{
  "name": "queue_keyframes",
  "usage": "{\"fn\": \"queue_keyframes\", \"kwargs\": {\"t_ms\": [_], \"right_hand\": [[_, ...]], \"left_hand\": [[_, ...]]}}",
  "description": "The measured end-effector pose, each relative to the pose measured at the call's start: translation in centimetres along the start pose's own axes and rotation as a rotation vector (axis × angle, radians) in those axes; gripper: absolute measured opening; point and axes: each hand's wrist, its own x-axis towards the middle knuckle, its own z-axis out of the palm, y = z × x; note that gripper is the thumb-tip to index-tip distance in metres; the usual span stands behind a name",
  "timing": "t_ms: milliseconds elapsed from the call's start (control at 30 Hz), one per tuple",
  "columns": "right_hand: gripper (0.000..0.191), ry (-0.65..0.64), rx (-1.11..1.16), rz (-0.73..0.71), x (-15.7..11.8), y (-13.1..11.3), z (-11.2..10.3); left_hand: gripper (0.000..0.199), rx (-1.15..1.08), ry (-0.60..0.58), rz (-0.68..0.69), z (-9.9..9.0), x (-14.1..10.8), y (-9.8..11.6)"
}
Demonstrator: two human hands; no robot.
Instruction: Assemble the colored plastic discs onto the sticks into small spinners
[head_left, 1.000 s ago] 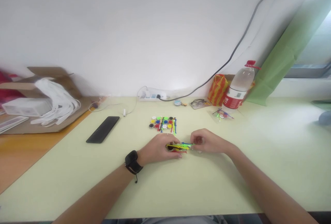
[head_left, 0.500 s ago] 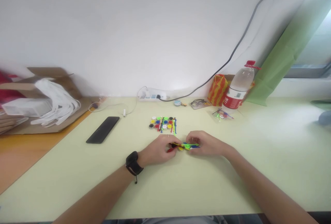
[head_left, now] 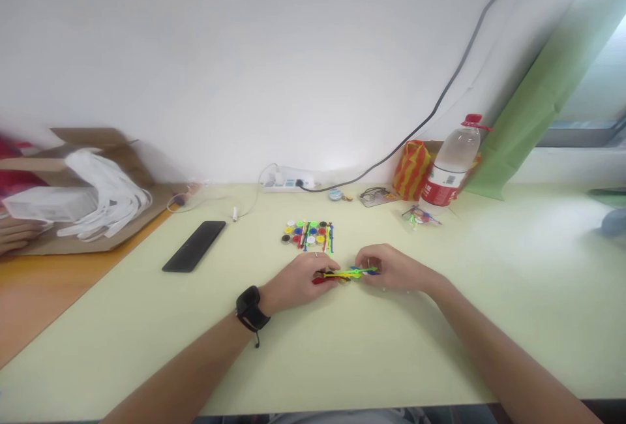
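My left hand, with a black watch on the wrist, is closed on one end of a bundle of small coloured plastic pieces. Red, yellow, green and blue parts show in it, some long and thin. At the other end my right hand pinches the green and blue parts. Fingers cover much of the bundle, so how its parts join cannot be made out. Just beyond the hands, round coloured discs and thin coloured sticks lie grouped on the table.
A black phone lies to the left. Behind are a power strip, glasses and a large bottle beside a small bag of pieces. An open cardboard box stands far left, with another person's hand near it.
The bundle has turned slightly between my fingers, and a long yellow-green piece now shows across its front. Both hands have shifted only a little. At far left the other person's hand has moved.
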Motion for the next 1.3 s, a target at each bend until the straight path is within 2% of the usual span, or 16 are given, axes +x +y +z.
{"fn": "queue_keyframes", "kwargs": {"t_ms": [200,467,600,700,833,967,1100,1300], "right_hand": [[0.014,0.01,0.001,-0.028,0.1,0.0,0.0],[0.005,0.002,0.022,0.043,0.0,0.1,-0.2],[0.008,-0.024,0.036,0.048,0.0,-0.1,-0.4],[0.017,-0.044,0.029,0.05,-0.4,0.0,-1.2],[0.04,-0.2,0.028,0.124,-1.4,0.7,-3.1],[0.047,-0.333,0.056,0.201,-2.0,2.1,-4.4],[0.042,-0.319,0.102,0.198,-2.1,2.5,-4.3],[0.031,-0.245,0.134,0.133,-1.7,1.3,-3.8]], "left_hand": [[0.023,-0.022,-0.036,-0.006,0.2,0.0,0.3],[0.024,0.06,0.04,-0.02,0.5,-0.1,-0.1],[0.029,0.078,0.032,-0.041,0.5,-0.2,-0.2],[0.029,0.08,0.031,-0.044,0.4,-0.3,0.0],[0.029,0.07,0.036,-0.002,0.2,-0.2,0.4],[0.034,0.067,0.055,0.034,0.3,0.0,0.8],[0.031,0.062,0.072,0.041,0.4,0.0,0.9],[0.038,0.029,0.066,0.024,0.8,0.0,0.9]]}}
